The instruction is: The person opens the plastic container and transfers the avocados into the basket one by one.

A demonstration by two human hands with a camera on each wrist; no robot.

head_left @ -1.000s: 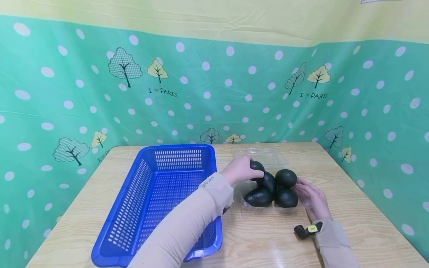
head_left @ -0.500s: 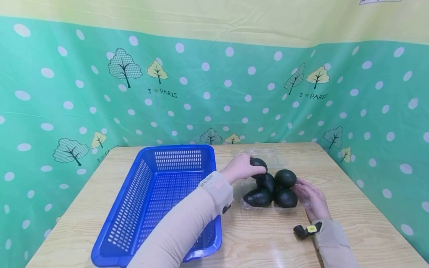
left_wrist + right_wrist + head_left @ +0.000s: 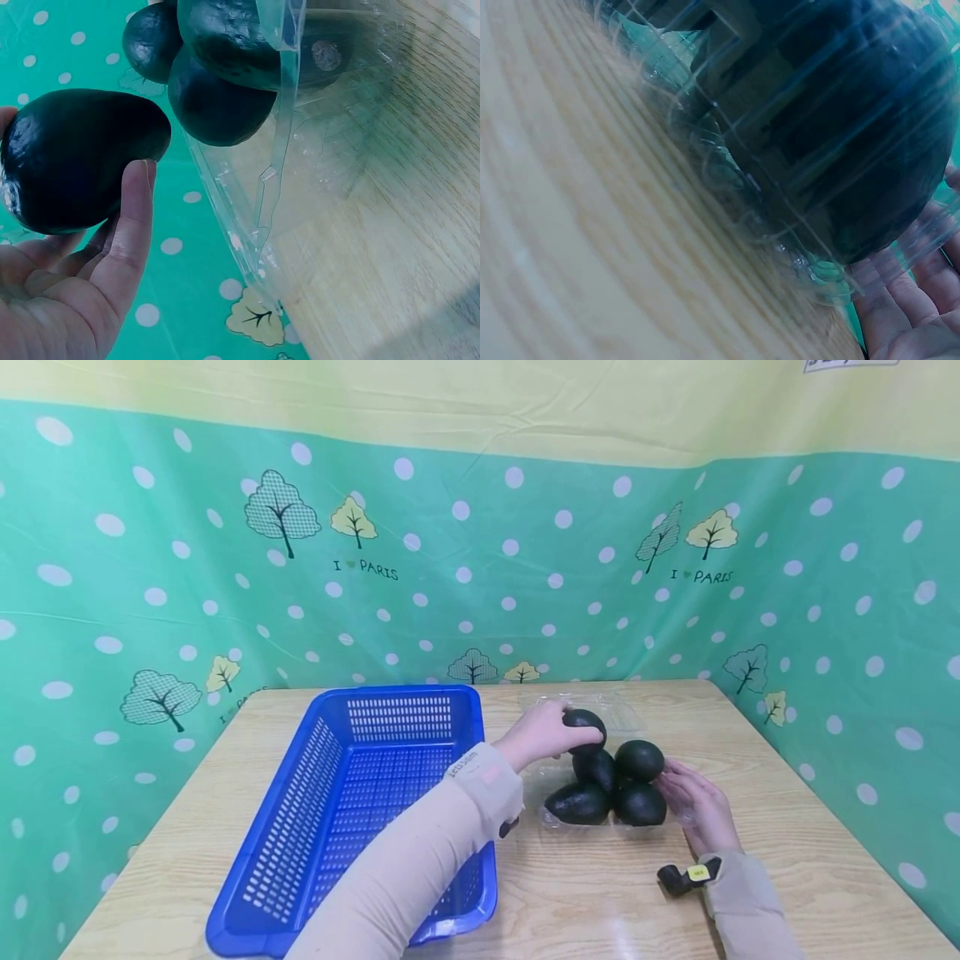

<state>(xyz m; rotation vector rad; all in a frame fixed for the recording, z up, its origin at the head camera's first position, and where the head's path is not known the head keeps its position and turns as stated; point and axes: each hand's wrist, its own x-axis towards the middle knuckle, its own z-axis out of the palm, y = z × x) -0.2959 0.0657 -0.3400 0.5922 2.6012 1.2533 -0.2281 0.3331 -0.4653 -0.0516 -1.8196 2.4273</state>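
My left hand (image 3: 536,735) grips a dark avocado (image 3: 585,731), thumb and fingers curled round it; the left wrist view shows this avocado (image 3: 82,161) held beside the container, apart from the other fruit. Several more avocados (image 3: 577,802) lie in a clear plastic clamshell container (image 3: 270,202) on the table. At the container's right side, my right hand (image 3: 701,806) rests with its fingers extended against the plastic. Through the ribbed wall, the right wrist view shows a dark avocado (image 3: 840,135) close to those fingers (image 3: 911,300). My right thumb is hidden in the head view.
A blue perforated plastic basket (image 3: 255,827) stands on the left of the wooden table (image 3: 570,902), partly covered by my left sleeve (image 3: 412,860). The container's clear lid (image 3: 618,714) lies toward the back. Behind the table hangs a green dotted curtain (image 3: 420,627).
My left hand has lifted the avocado slightly up and to the right, away from the one below it. The right hand stays in place against the container.
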